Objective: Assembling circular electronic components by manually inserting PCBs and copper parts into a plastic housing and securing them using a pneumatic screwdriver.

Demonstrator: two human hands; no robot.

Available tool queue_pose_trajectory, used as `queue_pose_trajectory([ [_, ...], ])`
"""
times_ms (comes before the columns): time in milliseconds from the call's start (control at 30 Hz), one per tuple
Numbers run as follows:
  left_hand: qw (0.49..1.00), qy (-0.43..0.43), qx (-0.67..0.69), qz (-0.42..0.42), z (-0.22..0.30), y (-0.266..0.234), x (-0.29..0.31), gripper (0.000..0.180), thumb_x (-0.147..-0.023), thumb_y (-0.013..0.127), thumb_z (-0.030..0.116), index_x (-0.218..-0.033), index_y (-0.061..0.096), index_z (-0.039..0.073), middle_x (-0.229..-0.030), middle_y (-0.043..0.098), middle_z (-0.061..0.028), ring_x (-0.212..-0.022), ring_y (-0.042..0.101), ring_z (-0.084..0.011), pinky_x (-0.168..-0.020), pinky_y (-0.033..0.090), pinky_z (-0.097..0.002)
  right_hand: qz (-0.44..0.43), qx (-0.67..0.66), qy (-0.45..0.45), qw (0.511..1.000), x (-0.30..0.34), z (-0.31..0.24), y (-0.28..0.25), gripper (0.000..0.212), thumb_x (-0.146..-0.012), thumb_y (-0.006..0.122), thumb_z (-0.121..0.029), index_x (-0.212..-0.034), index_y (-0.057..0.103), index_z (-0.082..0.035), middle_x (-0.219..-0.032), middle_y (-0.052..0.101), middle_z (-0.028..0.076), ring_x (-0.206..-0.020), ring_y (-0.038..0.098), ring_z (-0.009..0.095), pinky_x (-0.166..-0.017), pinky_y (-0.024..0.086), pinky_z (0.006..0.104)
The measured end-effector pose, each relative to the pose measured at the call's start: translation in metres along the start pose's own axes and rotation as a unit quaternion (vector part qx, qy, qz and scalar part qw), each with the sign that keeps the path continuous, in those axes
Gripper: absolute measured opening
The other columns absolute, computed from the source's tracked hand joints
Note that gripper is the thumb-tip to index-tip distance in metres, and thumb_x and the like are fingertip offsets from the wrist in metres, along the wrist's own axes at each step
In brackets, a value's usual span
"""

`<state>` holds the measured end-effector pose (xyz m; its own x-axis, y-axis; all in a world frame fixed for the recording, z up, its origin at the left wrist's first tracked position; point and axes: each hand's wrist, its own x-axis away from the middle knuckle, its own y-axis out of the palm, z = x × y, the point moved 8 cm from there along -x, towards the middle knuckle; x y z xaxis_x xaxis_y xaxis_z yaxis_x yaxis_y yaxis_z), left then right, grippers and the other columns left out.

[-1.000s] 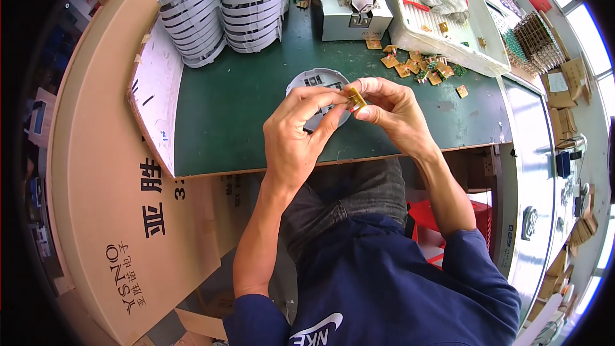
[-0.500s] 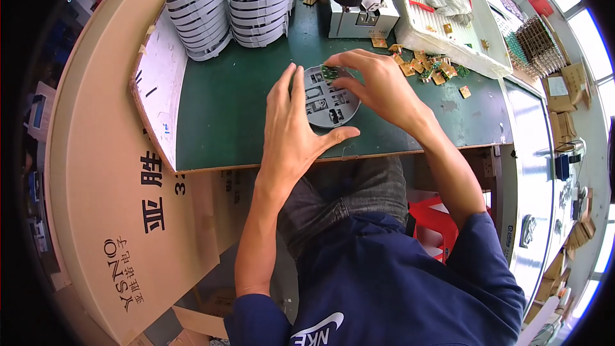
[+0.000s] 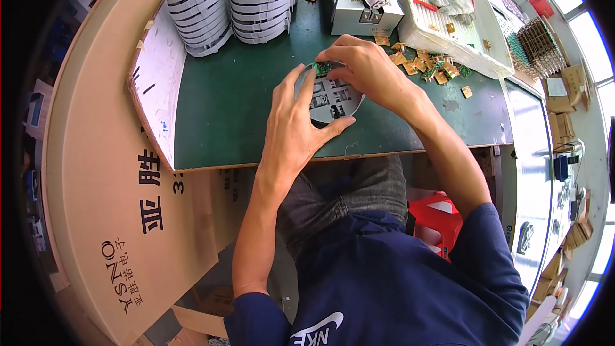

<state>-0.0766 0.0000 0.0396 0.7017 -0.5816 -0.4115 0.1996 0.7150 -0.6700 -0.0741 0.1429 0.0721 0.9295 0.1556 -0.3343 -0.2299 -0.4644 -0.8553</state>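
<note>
The right hand [image 3: 378, 75] pinches the green circuit board [image 3: 321, 69] between thumb and fingertips, at the far rim of the round grey plate [image 3: 331, 97]. The left hand [image 3: 291, 116] curves around the plate's left side; whether it grips firmly, I cannot tell.

A single wide fisheye, the left of two worn side by side on the head, looks steeply down and forward over the green bench [image 3: 224, 115]. It hangs close above: the wearer's blue shirt [image 3: 384, 275] fills the near side, while the left hand [image 3: 291, 115] and right hand [image 3: 373, 72] sit near the middle. The field (black at its left and right rims) stretches from a bowed cardboard box [image 3: 96, 173] at left to windows [image 3: 586, 35] at far right.
</note>
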Motion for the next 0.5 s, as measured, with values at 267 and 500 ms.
queue_pose_trajectory([
  [267, 1.000, 0.004, 0.000, -0.006, 0.000, 0.000, 0.001, 0.087, -0.075, 0.089, 0.043, -0.138, 0.057, -0.008, -0.148, 0.049, -0.0220, -0.135, 0.049, -0.0389, -0.112, 0.044, -0.0473, 0.028, -0.058, -0.016, 0.998, 0.017, 0.009, 0.000, 0.029, -0.089, 0.073, -0.005, -0.118, 0.071, -0.003, -0.117, 0.069, 0.016, -0.099, 0.071, 0.036, -0.086, 0.060, 0.0413],
  [500, 1.000, 0.000, 0.008, -0.013, 0.000, 0.001, 0.000, 0.087, -0.076, 0.089, 0.043, -0.140, 0.056, -0.007, -0.149, 0.047, -0.0203, -0.135, 0.049, -0.0383, -0.112, 0.044, -0.0468, 0.045, -0.033, -0.052, 0.997, 0.032, -0.003, 0.000, 0.036, -0.085, 0.066, 0.008, -0.120, 0.069, -0.002, -0.128, 0.065, 0.016, -0.105, 0.070, 0.037, -0.090, 0.060, 0.0416],
])
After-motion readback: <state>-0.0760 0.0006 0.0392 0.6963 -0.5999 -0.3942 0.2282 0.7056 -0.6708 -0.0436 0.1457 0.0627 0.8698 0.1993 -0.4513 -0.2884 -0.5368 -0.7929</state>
